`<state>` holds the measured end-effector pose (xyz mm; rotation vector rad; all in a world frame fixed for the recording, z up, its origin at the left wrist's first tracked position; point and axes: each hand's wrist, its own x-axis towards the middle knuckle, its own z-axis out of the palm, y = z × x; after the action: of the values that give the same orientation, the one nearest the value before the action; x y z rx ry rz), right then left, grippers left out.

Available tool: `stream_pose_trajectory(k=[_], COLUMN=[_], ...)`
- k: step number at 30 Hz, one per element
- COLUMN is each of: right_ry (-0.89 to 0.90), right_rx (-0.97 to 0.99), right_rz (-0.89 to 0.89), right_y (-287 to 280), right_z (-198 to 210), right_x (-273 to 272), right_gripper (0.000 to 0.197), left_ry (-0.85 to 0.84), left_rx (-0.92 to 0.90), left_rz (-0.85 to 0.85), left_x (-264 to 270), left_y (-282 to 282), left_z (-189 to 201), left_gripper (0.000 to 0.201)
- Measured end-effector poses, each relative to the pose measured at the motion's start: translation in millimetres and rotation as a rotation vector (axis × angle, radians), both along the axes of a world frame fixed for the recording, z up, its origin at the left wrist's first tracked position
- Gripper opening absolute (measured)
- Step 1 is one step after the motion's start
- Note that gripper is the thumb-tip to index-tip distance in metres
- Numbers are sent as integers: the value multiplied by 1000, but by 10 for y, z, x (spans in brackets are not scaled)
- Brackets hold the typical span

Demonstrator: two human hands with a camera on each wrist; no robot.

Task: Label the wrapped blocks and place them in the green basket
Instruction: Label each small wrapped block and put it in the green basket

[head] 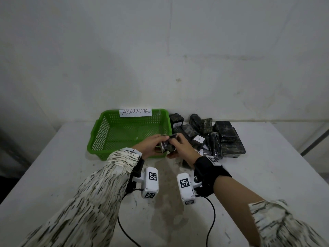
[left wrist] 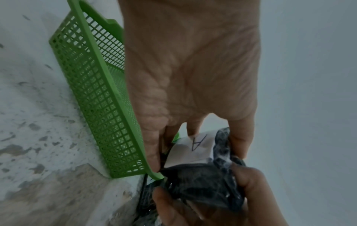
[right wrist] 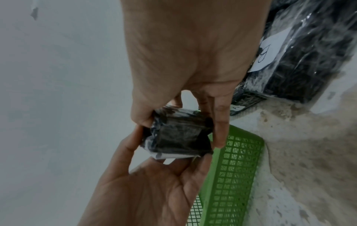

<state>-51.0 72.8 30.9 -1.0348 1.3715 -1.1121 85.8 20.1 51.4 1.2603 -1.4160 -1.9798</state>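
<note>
We see a small dark block wrapped in clear film, bearing a white label marked "A", raised over the near right corner of the green basket. At three o'clock from the basket lies a pile of wrapped blocks.

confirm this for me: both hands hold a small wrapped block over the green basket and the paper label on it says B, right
Not quite. Both the left hand and right hand do hold the small wrapped block over the green basket, but its paper label reads A, not B. The left wrist view shows the letter.
</note>
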Motion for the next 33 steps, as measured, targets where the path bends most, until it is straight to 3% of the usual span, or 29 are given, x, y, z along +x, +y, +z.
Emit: stream_pose_trajectory(k=[11,16,18,20,22,27,30,33], right_ry=[-63,-41,51,130,115,28,184,127], right_rx=[104,118,103,112,172,289,216,183], right_rz=[120,195,185,189,214,140,207,161], right_y=[17,48,48,22,0,-11,-78,-153], right_z=[80,81,89,90,90,121,70,74], right_x=[-107,-228,-288,-347,-399,-478,-454,-365], right_gripper=[32,46,46,57,62,63,48,57], left_ry=[-5,-106,-154,-199,-181,-95,-75,-111], left_rx=[-66,-115,-104,-95,-77,-94,-106,-129], left_rz=[71,151,107,55,62,128,158,180], left_x=[-29,-141,-149,-149,-160,-230,-252,-226], left_y=[105,132,162,167,175,240,231,176], left_z=[53,107,128,112,89,143,167,142], left_gripper=[14,20,35,63,76,38,28,20])
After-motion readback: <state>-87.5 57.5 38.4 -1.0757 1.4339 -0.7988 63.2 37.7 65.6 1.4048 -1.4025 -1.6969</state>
